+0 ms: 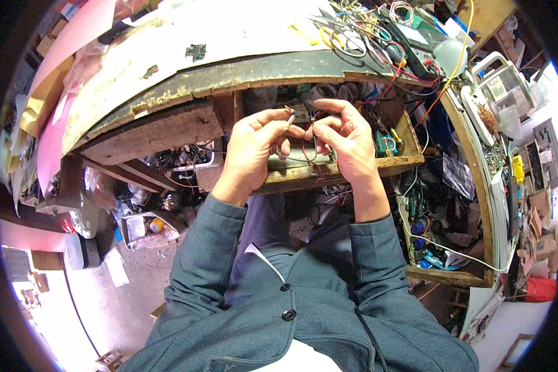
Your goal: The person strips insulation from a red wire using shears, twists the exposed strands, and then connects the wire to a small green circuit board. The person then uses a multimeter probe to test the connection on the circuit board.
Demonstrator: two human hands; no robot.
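Note:
Over an open wooden drawer [384,162] I hold a thin cable [301,158] up in both hands. My left hand [257,146] pinches a small silvery piece [291,117] at one end between thumb and fingers. A little to the right, my right hand [347,139] grips the cable where thin coloured wires [313,116] fan out, its thumb against a bent index finger. The cable loops down below my fingers, with a red wire beside it. The exact shape of what my left fingertips hold is too small to make out.
The worn bench top [124,105] has a small circuit board [196,52] and tangled cables [347,37]. A wooden bin [487,248] of wires and parts stands at my right; plastic containers [502,90] sit beyond it. Bags and boxes [142,230] lie on the floor at left.

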